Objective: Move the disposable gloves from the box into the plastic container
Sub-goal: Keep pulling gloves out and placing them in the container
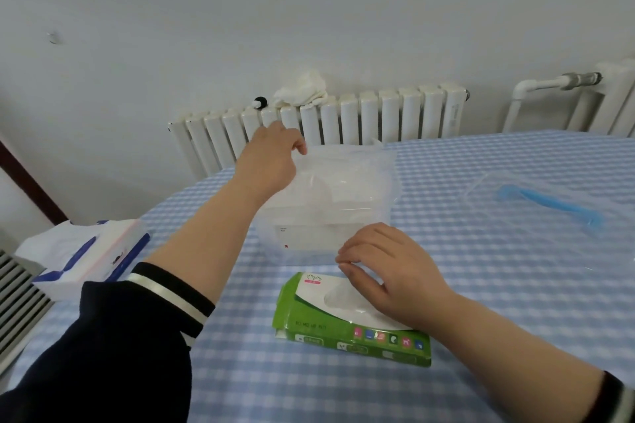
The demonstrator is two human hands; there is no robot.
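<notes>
A green and white glove box [350,323] lies flat on the checked tablecloth, its oval opening facing up. My right hand [385,271] hovers over that opening and pinches a thin clear disposable glove [360,271] between thumb and fingertips. Behind the box stands a translucent plastic container [330,213], with more clear film inside it. My left hand [275,158] holds the container's upper left rim, fingers curled over the edge.
The table [481,285] has a blue and white checked cloth. A clear bag with a blue strip [546,206] lies at the right. A white and blue tissue pack [86,254] sits off the table's left edge. A white radiator [343,120] runs along the wall behind.
</notes>
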